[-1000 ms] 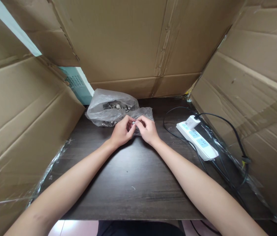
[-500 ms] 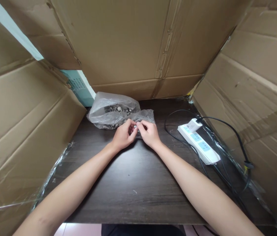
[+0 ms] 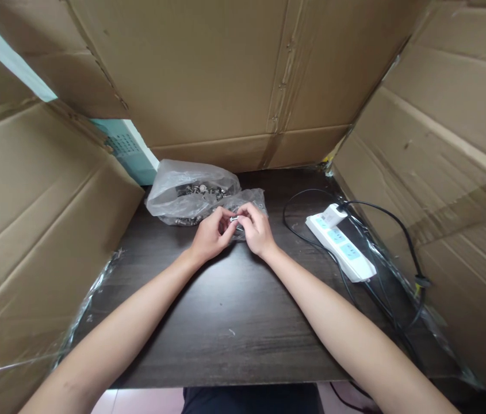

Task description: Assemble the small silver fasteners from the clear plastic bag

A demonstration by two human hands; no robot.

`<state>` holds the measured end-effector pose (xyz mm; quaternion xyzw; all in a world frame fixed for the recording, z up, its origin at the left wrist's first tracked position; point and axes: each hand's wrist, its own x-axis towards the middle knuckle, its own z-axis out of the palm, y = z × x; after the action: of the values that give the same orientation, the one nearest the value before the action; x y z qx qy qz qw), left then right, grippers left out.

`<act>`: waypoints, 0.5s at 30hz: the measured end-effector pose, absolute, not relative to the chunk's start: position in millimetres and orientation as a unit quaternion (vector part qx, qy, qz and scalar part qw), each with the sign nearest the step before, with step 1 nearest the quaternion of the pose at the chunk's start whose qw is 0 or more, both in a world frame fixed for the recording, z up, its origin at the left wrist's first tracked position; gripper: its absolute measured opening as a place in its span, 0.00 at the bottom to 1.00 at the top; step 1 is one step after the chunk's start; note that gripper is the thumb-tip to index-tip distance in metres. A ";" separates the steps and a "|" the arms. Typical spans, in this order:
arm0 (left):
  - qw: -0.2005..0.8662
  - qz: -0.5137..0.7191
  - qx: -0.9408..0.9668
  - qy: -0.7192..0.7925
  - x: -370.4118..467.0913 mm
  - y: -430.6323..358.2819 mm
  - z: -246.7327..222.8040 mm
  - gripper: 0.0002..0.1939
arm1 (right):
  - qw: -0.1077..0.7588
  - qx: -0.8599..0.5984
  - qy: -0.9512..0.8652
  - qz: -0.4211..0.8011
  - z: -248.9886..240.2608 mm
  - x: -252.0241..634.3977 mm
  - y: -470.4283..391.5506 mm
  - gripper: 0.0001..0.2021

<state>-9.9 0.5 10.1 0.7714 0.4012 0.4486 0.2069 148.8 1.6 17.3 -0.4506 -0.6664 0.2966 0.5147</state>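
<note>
Right hand [image 3: 259, 233] at centre of frame: small metal part [image 3: 234, 218] held by its right end, pinched narrow between thumb and index finger. Left hand [image 3: 213, 234] is curled at the part's other end, finger and thumb slightly parted; whether the part is also gripped there cannot be told. Compared with half a second ago, more of the part is exposed between the fingertips; probably it is being turned or worked by both hands. Part is silvery, slim, bolt-like, roughly level; fine detail too small to read. Behind the hands, a crumpled plastic bag [image 3: 256, 198] is seen; left of it, a larger plastic bag [image 3: 163, 198] with metal pieces [image 3: 202, 188] inside. At right of frame, a white power strip [image 3: 361, 269] is set on the dark table [image 3: 208, 328].
</note>
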 end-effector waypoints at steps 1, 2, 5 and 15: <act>0.207 0.450 0.772 0.398 -10.0 0.8 9.7 0.06 | 0.509 -0.446 -0.672 0.300 16.7 149.0 2.0 0.04; 0.207 0.451 0.773 0.395 -10.2 1.1 9.2 0.06 | 0.506 -0.444 -0.677 0.298 16.1 149.1 2.4 0.04; 0.210 0.446 0.781 0.383 -10.4 1.6 7.4 0.06 | 0.503 -0.445 -0.679 0.296 14.4 149.5 3.1 0.07; 0.201 0.447 0.783 0.385 -9.2 1.6 4.3 0.07 | 0.491 -0.451 -0.684 0.294 10.3 151.1 4.5 0.19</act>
<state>-9.2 1.6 4.3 0.7825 0.3845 0.4466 0.2007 151.1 4.5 10.3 -0.4513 -0.6842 0.2944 0.4914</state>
